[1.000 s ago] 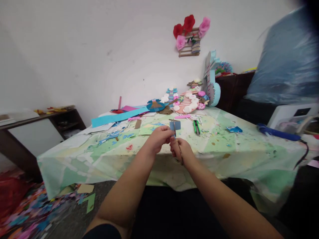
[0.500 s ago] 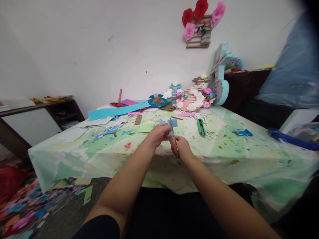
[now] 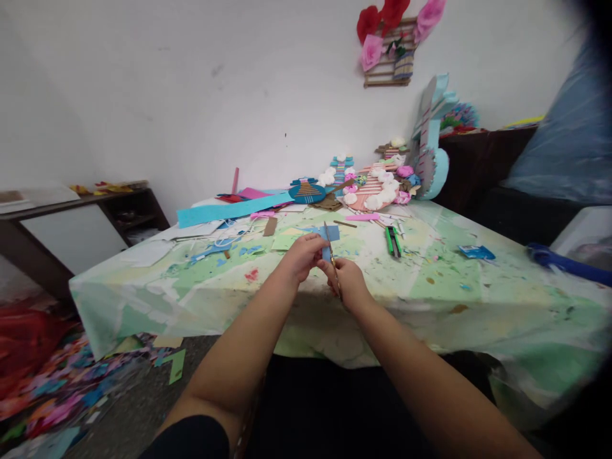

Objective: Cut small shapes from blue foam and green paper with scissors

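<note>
Over the near part of the table, my left hand (image 3: 305, 257) pinches a small piece of blue paper (image 3: 333, 233) between thumb and fingers. My right hand (image 3: 348, 280) is closed around the handles of a pair of scissors (image 3: 333, 256), whose blades point away from me and cross the blue paper. Both hands are close together, almost touching. The scissor loops are partly hidden by the right fingers. Behind the paper lies a thin brown strip (image 3: 345, 224).
A green utility knife (image 3: 393, 242) and a blue packet (image 3: 477, 252) lie to the right. Paper scraps and a long turquoise strip (image 3: 234, 210) lie left. Decorated crafts (image 3: 375, 188) and a light-blue guitar shape (image 3: 433, 143) stand at the back. Scraps (image 3: 62, 389) cover the floor at left.
The view has turned slightly left, so the table's things appear further right. Both hands keep their hold, and more of the blue paper shows beside the blades.
</note>
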{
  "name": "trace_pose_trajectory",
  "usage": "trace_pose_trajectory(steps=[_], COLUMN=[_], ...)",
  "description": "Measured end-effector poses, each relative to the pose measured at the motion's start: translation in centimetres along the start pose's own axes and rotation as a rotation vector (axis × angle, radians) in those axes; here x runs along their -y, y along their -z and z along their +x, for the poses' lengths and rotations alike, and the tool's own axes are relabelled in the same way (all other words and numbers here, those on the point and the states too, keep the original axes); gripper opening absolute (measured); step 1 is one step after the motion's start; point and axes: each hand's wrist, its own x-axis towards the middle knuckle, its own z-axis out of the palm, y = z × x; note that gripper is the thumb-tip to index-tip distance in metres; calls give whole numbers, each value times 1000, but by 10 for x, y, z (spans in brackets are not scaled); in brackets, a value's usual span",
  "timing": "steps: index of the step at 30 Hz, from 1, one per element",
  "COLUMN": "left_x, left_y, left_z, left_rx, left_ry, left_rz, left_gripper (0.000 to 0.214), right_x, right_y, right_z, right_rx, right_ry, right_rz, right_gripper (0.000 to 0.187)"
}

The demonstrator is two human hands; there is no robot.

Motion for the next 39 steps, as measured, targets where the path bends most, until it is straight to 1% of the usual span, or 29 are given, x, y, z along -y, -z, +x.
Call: trace_pose_trajectory(steps=[6, 8, 10, 11, 13, 15, 17, 18, 19, 20, 22, 24, 26, 28, 29, 31, 34, 37, 39], left_x=[-6, -7, -6, -5, -1, 3, 6, 6, 6, 6, 5, 6, 10, 16, 19, 23, 25, 22, 16], left_y=[-2, -2, 2, 7, 23, 45, 67, 75, 80, 81, 72, 51, 26, 5, -3, -13, -18, -19, -16], left_z=[-6, -9, -10, -10, -7, -3, 1, 3, 4, 5, 6, 8, 11, 16, 18, 23, 27, 30, 30], left_rx=[0, -26, -62, -86, -164, -301, -430, -465, -474, -453, -332, -153, -29, 41, 62, 93, 113, 83, 17], left_ry=[8, -2, -19, -32, -64, -85, -53, -29, -11, -13, -63, -126, -133, -90, -53, 23, 85, 74, 26], left_rz=[7, 16, 79, 157, 412, 725, 954, 1027, 1087, 1141, 1233, 1286, 1301, 1355, 1392, 1451, 1472, 1441, 1399], left_gripper=[12, 14, 18, 20, 18, 12, 13, 17, 23, 28, 30, 24, 23, 28, 29, 29, 24, 20, 18], right_x=[4, 5, 5, 5, 3, 0, -2, -3, -3, -4, -7, -14, -24, -34, -38, -42, -40, -33, -30], right_y=[-1, -1, 1, 4, 15, 32, 52, 62, 71, 79, 88, 92, 91, 88, 87, 85, 82, 79, 77], right_z=[-4, -6, -6, -4, 2, 12, 22, 27, 31, 33, 36, 36, 35, 33, 32, 30, 28, 25, 23], right_rx=[26, 26, 8, -12, -74, -153, -235, -266, -290, -302, -314, -357, -435, -504, -520, -514, -465, -422, -404], right_ry=[-14, -24, -38, -45, -50, -27, -6, -4, -15, -20, -28, 15, 89, 146, 160, 173, 184, 181, 158], right_rz=[61, 71, 81, 77, 19, -127, -192, -197, -195, -188, -170, -137, -99, -77, -80, -110, -191, -308, -404], right_gripper=[35, 36, 39, 40, 44, 46, 48, 48, 48, 48, 46, 43, 39, 36, 35, 34, 36, 36, 36])
